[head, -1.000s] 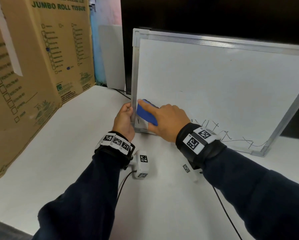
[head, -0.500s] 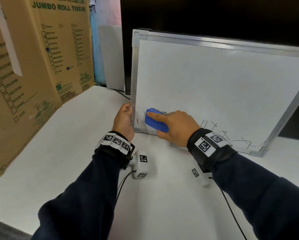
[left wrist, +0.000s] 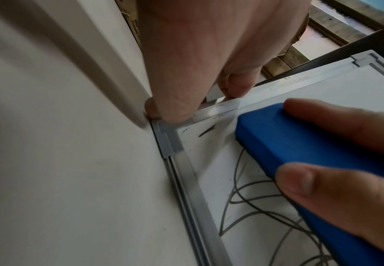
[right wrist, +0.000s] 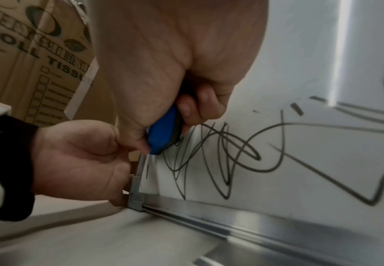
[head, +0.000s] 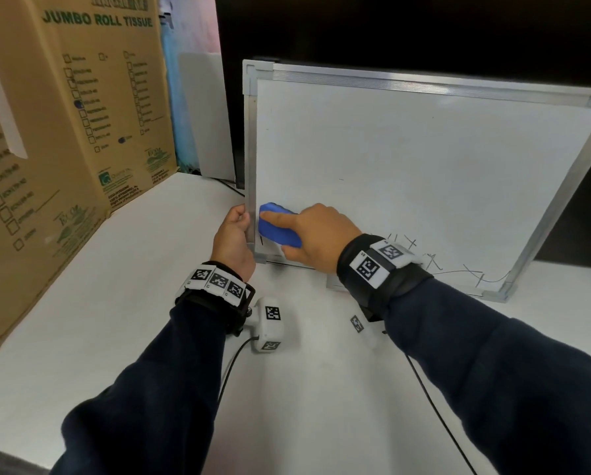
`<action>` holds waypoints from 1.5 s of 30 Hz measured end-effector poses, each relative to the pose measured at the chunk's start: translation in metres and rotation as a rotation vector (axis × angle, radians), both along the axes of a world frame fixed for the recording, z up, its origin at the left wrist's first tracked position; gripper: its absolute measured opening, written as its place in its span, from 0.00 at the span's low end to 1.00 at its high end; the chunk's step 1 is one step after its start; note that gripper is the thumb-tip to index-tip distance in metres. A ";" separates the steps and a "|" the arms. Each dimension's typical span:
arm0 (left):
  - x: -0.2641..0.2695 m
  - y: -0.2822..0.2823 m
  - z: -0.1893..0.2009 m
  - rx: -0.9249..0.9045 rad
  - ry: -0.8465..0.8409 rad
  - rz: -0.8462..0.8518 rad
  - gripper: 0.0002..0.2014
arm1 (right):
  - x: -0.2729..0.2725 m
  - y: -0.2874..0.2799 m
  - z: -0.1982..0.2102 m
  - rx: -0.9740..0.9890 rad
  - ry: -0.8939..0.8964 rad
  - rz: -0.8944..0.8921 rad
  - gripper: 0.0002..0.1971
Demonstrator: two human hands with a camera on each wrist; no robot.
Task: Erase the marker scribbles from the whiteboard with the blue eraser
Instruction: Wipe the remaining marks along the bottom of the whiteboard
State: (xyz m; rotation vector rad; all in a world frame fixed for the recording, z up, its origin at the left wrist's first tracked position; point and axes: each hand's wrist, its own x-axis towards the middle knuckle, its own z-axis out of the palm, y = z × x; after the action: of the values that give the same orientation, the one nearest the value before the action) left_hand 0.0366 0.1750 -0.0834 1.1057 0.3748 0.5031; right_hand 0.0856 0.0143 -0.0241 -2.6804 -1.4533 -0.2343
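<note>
A metal-framed whiteboard (head: 424, 159) leans upright on the white table. Black marker scribbles (right wrist: 220, 154) run along its lower edge, also seen as scribbles (head: 458, 269) in the head view. My right hand (head: 307, 234) grips the blue eraser (head: 277, 228) and presses it flat on the board near the lower left corner, thumb under and fingers over the eraser (left wrist: 300, 144). My left hand (head: 234, 234) pinches the board's left frame (left wrist: 220, 108) just above the corner. In the right wrist view the eraser (right wrist: 163, 131) sits above the looped lines.
A large cardboard box (head: 64, 132) printed "JUMBO ROLL TISSUE" stands on the left of the table (head: 98, 303). A dark panel (head: 390, 29) is behind the board. Black cables (head: 434, 416) trail from my wrist cameras across the table.
My right hand has slid the eraser back left toward the board's left frame, after moving right and down half a second ago. The left hand has kept its hold on the frame.
</note>
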 end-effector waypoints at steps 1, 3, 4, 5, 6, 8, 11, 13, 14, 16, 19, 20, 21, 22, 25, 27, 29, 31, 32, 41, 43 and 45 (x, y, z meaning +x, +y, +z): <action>0.000 0.000 0.000 -0.003 -0.004 -0.001 0.14 | 0.000 0.000 0.000 0.001 -0.001 0.001 0.34; 0.000 0.002 0.000 -0.007 -0.013 -0.008 0.15 | 0.003 -0.007 0.000 -0.008 0.000 -0.002 0.34; 0.000 0.002 0.000 -0.012 -0.019 -0.007 0.15 | 0.005 -0.015 0.001 -0.012 0.000 -0.009 0.34; 0.001 0.003 0.001 -0.022 -0.023 -0.003 0.15 | 0.007 -0.023 0.001 -0.008 0.000 -0.021 0.34; 0.001 0.004 0.000 -0.026 -0.020 0.004 0.14 | 0.009 -0.033 0.002 0.000 0.000 -0.037 0.34; 0.003 0.002 0.000 -0.019 -0.011 0.021 0.14 | 0.009 -0.050 0.003 0.014 0.007 -0.076 0.34; 0.004 -0.001 -0.001 -0.012 -0.002 0.025 0.14 | 0.006 -0.053 0.004 0.015 0.018 -0.093 0.34; 0.003 -0.002 0.000 -0.008 -0.005 0.025 0.15 | 0.005 -0.040 0.003 0.016 0.015 -0.076 0.34; 0.003 -0.002 -0.001 -0.007 -0.009 0.019 0.15 | 0.004 -0.032 0.002 0.018 0.014 -0.067 0.35; 0.001 -0.002 0.000 -0.009 -0.021 0.007 0.15 | 0.003 -0.016 0.000 0.030 0.021 -0.050 0.35; 0.001 0.002 -0.002 -0.012 -0.040 0.002 0.16 | 0.002 -0.008 -0.002 0.037 0.030 -0.041 0.35; 0.002 0.003 -0.003 -0.010 -0.043 -0.006 0.16 | 0.002 -0.011 -0.002 0.045 0.022 -0.043 0.35; 0.002 0.004 -0.004 -0.009 -0.040 -0.008 0.16 | 0.003 -0.018 -0.003 0.056 0.012 -0.045 0.34; 0.002 0.005 -0.004 -0.009 -0.036 -0.003 0.15 | 0.005 -0.026 -0.003 0.070 0.008 -0.053 0.34; 0.006 0.006 -0.005 -0.022 -0.024 0.032 0.14 | 0.009 -0.052 -0.006 0.134 0.037 -0.115 0.34; 0.009 0.007 -0.007 -0.025 -0.010 0.036 0.13 | 0.008 -0.059 -0.009 0.165 0.049 -0.140 0.33; 0.009 0.007 -0.008 -0.024 0.003 0.038 0.12 | 0.008 -0.061 -0.011 0.130 0.065 -0.107 0.33; 0.009 0.008 -0.009 -0.026 0.000 0.040 0.12 | 0.010 -0.067 -0.009 0.026 0.063 -0.063 0.33; 0.008 0.008 -0.009 -0.025 -0.005 0.037 0.12 | 0.012 -0.073 -0.008 0.005 0.053 -0.062 0.33; 0.011 0.008 -0.011 -0.033 -0.034 0.058 0.13 | 0.012 -0.085 -0.006 0.064 0.118 -0.082 0.34; 0.010 0.009 -0.011 -0.025 -0.023 0.059 0.13 | 0.018 -0.095 0.004 0.043 0.105 -0.097 0.33; 0.011 0.011 -0.013 -0.017 -0.015 0.053 0.12 | 0.019 -0.103 0.008 0.051 0.043 -0.117 0.33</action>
State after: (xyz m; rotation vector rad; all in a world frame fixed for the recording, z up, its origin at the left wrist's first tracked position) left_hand 0.0478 0.1862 -0.0964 1.0777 0.3949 0.5539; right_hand 0.1048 -0.0886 -0.0159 -2.7145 -1.2628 -0.2168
